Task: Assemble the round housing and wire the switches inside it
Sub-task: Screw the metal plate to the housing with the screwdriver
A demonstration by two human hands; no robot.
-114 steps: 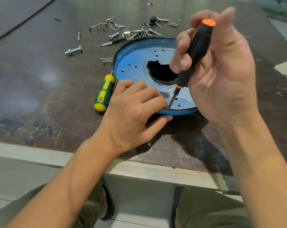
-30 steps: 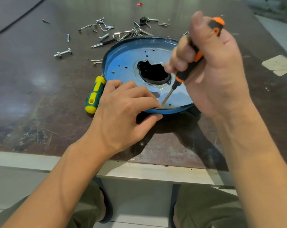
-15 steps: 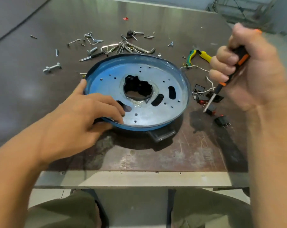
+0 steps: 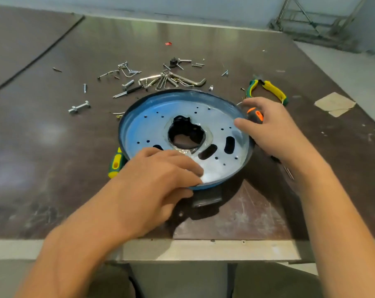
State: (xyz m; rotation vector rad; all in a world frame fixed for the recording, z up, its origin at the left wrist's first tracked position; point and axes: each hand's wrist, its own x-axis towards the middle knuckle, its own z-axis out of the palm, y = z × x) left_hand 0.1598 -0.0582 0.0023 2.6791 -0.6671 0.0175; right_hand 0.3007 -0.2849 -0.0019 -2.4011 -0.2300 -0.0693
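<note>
Seems they're repositioning the blue round housing (image 4: 214,168) on the table (image 4: 53,147) between screws: left hand (image 4: 160,175) pinches its near rim, right hand (image 4: 272,130) at the right rim clasps the orange-and-black screwdriver (image 4: 255,114), whose tip must next find a hole.

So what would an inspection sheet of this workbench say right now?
Surface: worn brown table, metal front edge.
Job's things: blue round housing, open side up; orange screwdriver.
Clutter: hex keys, bolts, pliers, green screwdriver partly under the housing.
Hands: left hand grips the housing's near rim; right hand holds the orange screwdriver.
Cables: nothing seen.
Surroundings: metal frame behind the table.
</note>
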